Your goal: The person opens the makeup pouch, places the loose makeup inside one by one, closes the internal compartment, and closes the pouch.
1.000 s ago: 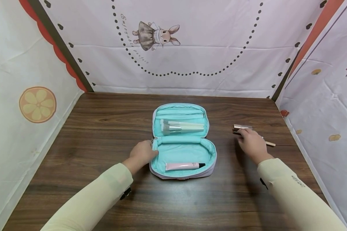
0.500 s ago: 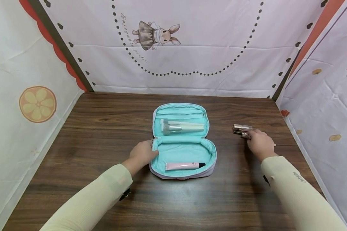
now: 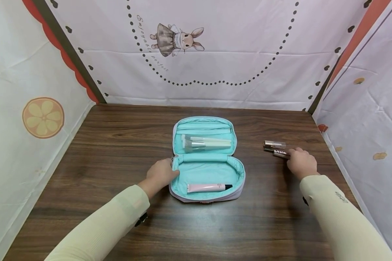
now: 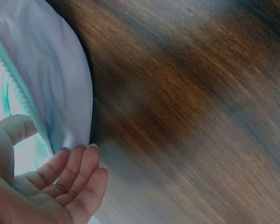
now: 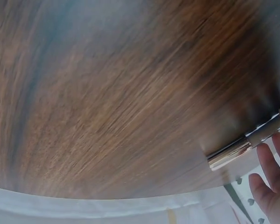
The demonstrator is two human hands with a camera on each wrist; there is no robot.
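A cosmetic bag (image 3: 209, 168) with turquoise lining lies unzipped and spread flat at the table's middle. My left hand (image 3: 160, 172) holds its left side, thumb over the zipped rim and fingers against the lilac outside, as the left wrist view shows. Two makeup brushes (image 3: 204, 144) are in the upper half; a pink squeeze tube (image 3: 205, 187) with a black cap lies in the lower. At the right, my right hand (image 3: 302, 163) pinches a slim cosmetic tube (image 5: 231, 154) with a shiny gold end, thumb and fingers on opposite sides. The hand hides part of it in the head view.
Just beyond the right hand lie a clear lip gloss tube (image 3: 274, 144) with a gold cap and a dark slim patterned stick (image 3: 269, 150), side by side. Printed cloth walls (image 3: 215, 65) close off the wooden table (image 3: 124, 134) behind and at both sides.
My right hand has shifted right along the slim items, uncovering the gloss tube and the ends of the slim ones. My left hand and the bag have stayed put.
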